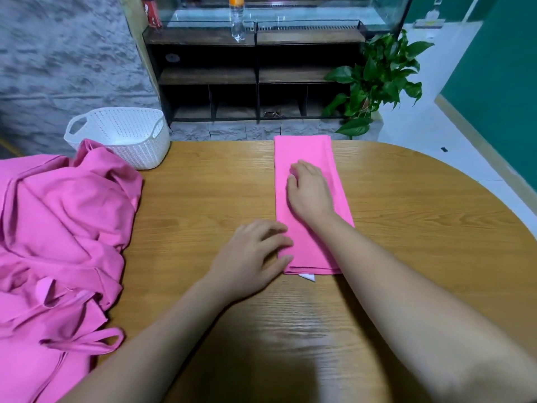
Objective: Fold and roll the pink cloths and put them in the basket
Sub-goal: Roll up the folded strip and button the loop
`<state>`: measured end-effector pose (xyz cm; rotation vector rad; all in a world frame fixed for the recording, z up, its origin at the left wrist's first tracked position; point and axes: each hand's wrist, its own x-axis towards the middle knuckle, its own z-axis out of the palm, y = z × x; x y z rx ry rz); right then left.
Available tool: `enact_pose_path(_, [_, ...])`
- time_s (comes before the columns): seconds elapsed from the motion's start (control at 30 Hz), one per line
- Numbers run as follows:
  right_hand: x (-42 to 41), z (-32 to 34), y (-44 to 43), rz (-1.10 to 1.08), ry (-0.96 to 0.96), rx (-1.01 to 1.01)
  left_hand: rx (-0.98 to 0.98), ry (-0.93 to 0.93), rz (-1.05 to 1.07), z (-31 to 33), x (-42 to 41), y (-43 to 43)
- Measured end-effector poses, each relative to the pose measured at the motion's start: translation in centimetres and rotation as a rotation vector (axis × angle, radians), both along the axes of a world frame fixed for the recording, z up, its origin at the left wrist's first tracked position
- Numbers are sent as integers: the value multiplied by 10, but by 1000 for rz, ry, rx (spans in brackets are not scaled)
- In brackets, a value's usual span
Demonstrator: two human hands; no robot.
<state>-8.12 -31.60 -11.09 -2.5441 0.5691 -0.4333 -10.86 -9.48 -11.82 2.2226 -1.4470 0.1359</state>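
A pink cloth [305, 152], folded into a long narrow strip, lies flat on the wooden table [203, 199], running away from me. A small white tag pokes out at its near end. My right hand [309, 190] lies palm-down on the middle of the strip, fingers relaxed and pointing to the far left. My left hand [252, 254] rests on the table at the strip's near left corner, its fingertips touching the cloth's edge. A white perforated basket [122, 135] stands at the far left of the table, nothing visible inside it.
A heap of unfolded pink cloths [58, 242] covers the table's left side, partly against the basket. Beyond the table stand a dark shelf unit [255, 77] with a glass tank and a bottle, and a green potted plant [374, 82]. The table's rounded edge curves at right.
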Motion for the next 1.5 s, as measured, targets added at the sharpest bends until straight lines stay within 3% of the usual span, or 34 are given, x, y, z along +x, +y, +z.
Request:
enact_pose_path(0.33, [-115, -16, 3, 299, -38, -98, 37, -38, -90, 1, -18, 1])
enact_pose_path(0.63, [-163, -13, 10, 402, -131, -154, -40, -140, -43, -4, -12, -15])
enact_pose_path(0.83, [-169, -14, 6, 352, -174, -192, -143, 175, 56, -4, -5, -17])
enact_pose_path(0.93, [-168, -17, -1, 313, -217, -95, -184, 274, 111, -5, -4, -14])
enact_pose_path(1.17, [-172, -7, 2, 131, -308, 197, -191, 314, 91, -1, -4, -8])
enact_pose_path(1.5, [-172, -11, 4, 124, -330, 131, -233, 324, 270, -2, -4, -11])
